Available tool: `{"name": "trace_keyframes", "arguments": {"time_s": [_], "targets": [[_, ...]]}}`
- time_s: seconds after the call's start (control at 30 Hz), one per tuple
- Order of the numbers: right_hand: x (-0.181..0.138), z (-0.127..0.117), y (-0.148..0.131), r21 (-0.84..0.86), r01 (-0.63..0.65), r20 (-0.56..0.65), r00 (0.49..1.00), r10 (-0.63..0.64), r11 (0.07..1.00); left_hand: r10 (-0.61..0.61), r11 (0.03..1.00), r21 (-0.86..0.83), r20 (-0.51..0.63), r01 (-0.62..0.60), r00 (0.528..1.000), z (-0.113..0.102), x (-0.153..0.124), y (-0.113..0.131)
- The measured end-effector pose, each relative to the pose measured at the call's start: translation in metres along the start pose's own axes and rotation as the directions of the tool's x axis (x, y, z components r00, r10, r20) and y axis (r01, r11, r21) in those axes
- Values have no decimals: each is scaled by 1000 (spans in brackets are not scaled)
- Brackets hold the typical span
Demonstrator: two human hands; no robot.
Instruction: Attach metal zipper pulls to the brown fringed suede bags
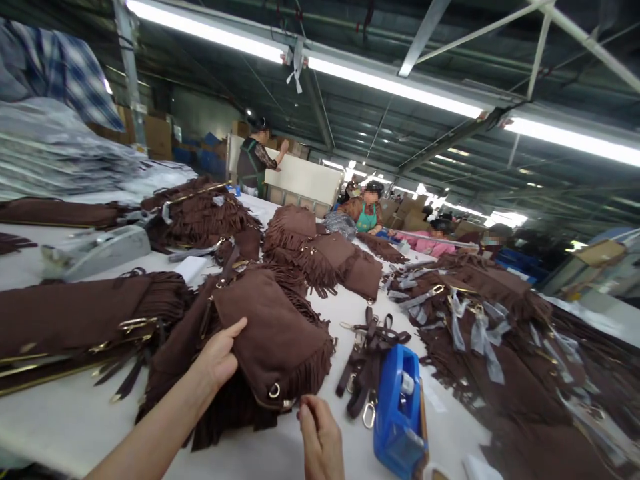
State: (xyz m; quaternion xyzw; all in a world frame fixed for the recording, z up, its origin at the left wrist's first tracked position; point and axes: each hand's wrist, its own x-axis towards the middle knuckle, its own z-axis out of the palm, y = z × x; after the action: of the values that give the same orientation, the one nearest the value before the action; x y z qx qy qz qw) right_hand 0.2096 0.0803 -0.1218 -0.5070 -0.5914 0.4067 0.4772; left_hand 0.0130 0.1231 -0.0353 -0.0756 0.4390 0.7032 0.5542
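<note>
A dark brown fringed bag (273,327) lies tilted before me on a pile of similar fringed bags. My left hand (220,360) holds it at its left edge, one digit stretched over the brown face and the other fingertips hidden. At the bag's lower corner are a metal ring (274,391) and the gold end of a zipper (287,403). My right hand (320,430) is closed in a pinch at that zipper end; what lies between the fingertips is mostly hidden.
Brown straps with metal clips (367,360) lie beside a blue tape dispenser (400,413). More fringed bags (480,320) are heaped at right. A long brown bag (75,313) and a pale tape dispenser (100,250) are at left. Several people work across the table.
</note>
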Motion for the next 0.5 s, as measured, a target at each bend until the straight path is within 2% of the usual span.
{"name": "trace_keyframes", "arguments": {"time_s": [0.07, 0.1, 0.2, 0.27, 0.33, 0.43, 0.5], "targets": [[-2, 10, -5, 185, -161, 72, 986, 150, 969, -3, 1000, 2, -7, 3, 1000, 1, 0, 1], [-3, 15, -8, 296, -252, 115, 967, 227, 921, -5, 1000, 6, -8, 5, 1000, 1, 0, 1], [-3, 23, -21, 574, -419, 223, 907, 358, 704, 11, 1000, 21, -4, -11, 1000, -1, 2, 1], [-4, 25, -29, 665, -436, 245, 894, 374, 607, 58, 998, 29, 1, -58, 998, -1, 1, 0], [-6, 24, -35, 694, -435, 255, 894, 368, 574, 124, 991, 39, 5, -124, 992, -1, -2, -2], [-9, 21, -40, 692, -377, 207, 921, 330, 615, 211, 975, 59, 36, -213, 977, -2, -12, -9], [-10, 20, -42, 690, -325, 175, 942, 287, 647, 274, 952, 109, 113, -286, 955, -9, -22, -18]]}}
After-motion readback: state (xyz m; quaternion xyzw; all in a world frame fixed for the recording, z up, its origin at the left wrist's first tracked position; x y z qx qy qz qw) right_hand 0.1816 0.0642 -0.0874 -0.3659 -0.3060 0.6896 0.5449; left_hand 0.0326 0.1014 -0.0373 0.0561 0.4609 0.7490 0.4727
